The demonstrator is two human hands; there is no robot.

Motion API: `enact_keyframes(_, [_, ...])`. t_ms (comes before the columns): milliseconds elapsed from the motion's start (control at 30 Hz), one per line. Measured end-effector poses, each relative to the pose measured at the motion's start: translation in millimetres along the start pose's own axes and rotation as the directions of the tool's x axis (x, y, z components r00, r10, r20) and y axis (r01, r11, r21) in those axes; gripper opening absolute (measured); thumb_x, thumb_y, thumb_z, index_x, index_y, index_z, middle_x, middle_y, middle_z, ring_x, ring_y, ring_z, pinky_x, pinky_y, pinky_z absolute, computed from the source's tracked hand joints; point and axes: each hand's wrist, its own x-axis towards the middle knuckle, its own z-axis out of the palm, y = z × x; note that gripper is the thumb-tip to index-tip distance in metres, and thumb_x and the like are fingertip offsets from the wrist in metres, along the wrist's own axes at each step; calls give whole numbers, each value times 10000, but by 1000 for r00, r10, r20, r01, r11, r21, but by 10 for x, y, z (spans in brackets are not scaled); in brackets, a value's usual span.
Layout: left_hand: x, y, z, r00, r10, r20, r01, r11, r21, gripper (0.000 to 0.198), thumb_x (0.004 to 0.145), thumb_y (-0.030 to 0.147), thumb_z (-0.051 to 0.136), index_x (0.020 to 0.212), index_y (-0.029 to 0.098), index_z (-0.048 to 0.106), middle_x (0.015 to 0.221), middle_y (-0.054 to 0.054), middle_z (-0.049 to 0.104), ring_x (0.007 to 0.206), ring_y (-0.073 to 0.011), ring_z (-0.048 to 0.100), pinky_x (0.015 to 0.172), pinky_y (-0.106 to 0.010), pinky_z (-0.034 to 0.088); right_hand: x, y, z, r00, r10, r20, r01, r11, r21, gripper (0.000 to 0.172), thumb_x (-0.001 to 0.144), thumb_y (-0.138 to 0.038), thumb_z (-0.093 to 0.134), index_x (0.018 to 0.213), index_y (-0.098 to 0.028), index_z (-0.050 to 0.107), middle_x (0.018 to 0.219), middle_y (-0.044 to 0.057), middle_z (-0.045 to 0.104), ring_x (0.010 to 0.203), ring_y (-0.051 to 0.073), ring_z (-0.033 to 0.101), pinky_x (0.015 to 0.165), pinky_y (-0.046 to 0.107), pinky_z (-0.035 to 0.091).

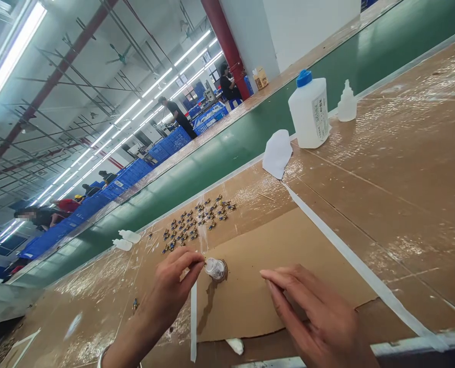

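My left hand is closed in a pinch at the left rim of a small clear cup. Something tiny shows at its fingertips, too small to name. The cup stands on a sheet of brown cardboard, with a dark wet streak running down from it. Over the cardboard's right part, my right hand has thumb and forefinger brought together; whatever they hold, if anything, is hidden. Beyond the left hand lie many small brass-and-blue parts in loose rows. One more such part lies left of my left wrist.
A large white bottle with a blue cap, a small dropper bottle and a piece of white paper are at the back right. Two small white bottles lie at left. A green conveyor belt runs behind. Several people work farther off.
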Motion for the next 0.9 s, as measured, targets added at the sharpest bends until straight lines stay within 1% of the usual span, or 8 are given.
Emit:
enact_keyframes(267, [-3, 2, 8, 999, 31, 21, -32, 999, 17, 141, 847, 210, 506, 821, 206, 645, 809, -25, 673, 747, -154, 630, 670, -253, 479, -12, 4, 9, 1000, 0, -5, 0, 1000, -1, 190, 906, -125, 450, 1073, -165, 531, 943, 40, 550, 869, 111, 534, 776, 210, 438])
enact_keyframes(467, [1, -1, -2, 1000, 25, 7, -25, 1000, -3, 137, 837, 211, 516, 818, 206, 652, 801, -25, 672, 731, -151, 627, 665, -250, 477, 1, -2, -1, 1000, -1, -3, 1, 1000, -19, 184, 910, -128, 451, 1071, -163, 531, 938, 46, 556, 860, 116, 538, 768, 221, 443])
enact_keyframes(567, [-44, 16, -82, 999, -41, -18, 40, 998, -46, 117, 833, 233, 533, 820, 216, 648, 815, -17, 671, 742, -150, 624, 691, -250, 475, 20, -5, -11, 999, -22, -37, 21, 999, -28, 174, 912, -139, 444, 1057, -164, 537, 927, 41, 561, 853, 116, 544, 768, 225, 444])
enact_keyframes(667, [-182, 30, -206, 983, -169, -74, 159, 979, -126, 91, 820, 270, 563, 821, 230, 646, 830, 0, 675, 762, -151, 627, 712, -240, 475, 20, -2, -21, 999, -20, -38, 18, 998, -54, 167, 919, -169, 447, 1058, -168, 539, 948, 25, 565, 883, 102, 549, 829, 208, 431])
enact_keyframes(733, [-343, 19, -268, 951, -287, -118, 261, 946, -194, 92, 803, 298, 588, 821, 233, 650, 823, 7, 672, 746, -150, 625, 701, -231, 481, 3, 6, -30, 1000, -8, -25, 6, 996, -94, 164, 934, -217, 437, 1050, -179, 547, 964, 11, 570, 896, 89, 552, 864, 180, 410])
enact_keyframes(800, [-551, -13, -280, 897, -410, -167, 359, 894, -267, 115, 777, 324, 616, 816, 226, 660, 817, 5, 671, 746, -155, 622, 692, -225, 486, -27, 31, -40, 1000, -23, -21, 20, 990, -137, 190, 949, -286, 420, 1038, -196, 561, 956, -5, 580, 868, 75, 562, 885, 151, 391])
enact_keyframes(833, [-668, -36, -264, 859, -475, -193, 408, 861, -304, 131, 763, 336, 628, 811, 221, 666, 818, 1, 674, 761, -162, 623, 703, -225, 488, -49, 52, -43, 999, -30, -18, 27, 988, -149, 207, 949, -322, 419, 1042, -208, 565, 957, -13, 585, 857, 73, 567, 891, 143, 387])
enact_keyframes(900, [-906, -91, -189, 765, -602, -229, 499, 779, -380, 165, 736, 358, 649, 801, 209, 678, 821, -9, 685, 808, -183, 627, 739, -235, 490, -99, 115, -42, 1000, -18, 3, 18, 989, -149, 233, 935, -376, 436, 1073, -237, 563, 987, -20, 588, 871, 94, 575, 887, 166, 404])
